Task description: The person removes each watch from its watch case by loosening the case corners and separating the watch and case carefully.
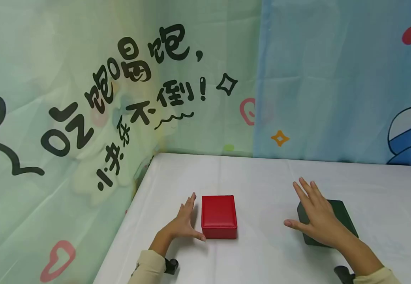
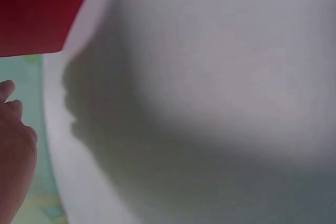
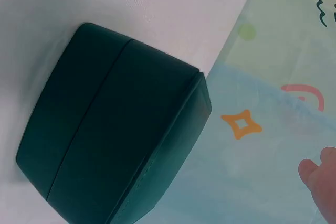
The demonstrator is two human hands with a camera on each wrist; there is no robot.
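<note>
A red box with a closed lid sits on the white table, left of the middle in the head view. Just left of it is my left hand, its fingers extended and the thumb near the box's front left corner; I cannot tell whether it touches. Farther right stands a dark green box, partly covered by my right hand, which hovers with spread fingers. The right wrist view shows the green box with a seam around its side, apart from the fingertips. In the left wrist view the red box is cut off.
A white cloth covers the table. Behind it hangs a blue curtain with printed shapes, and a green curtain with black lettering runs along the left side. Dark straps are on both wrists.
</note>
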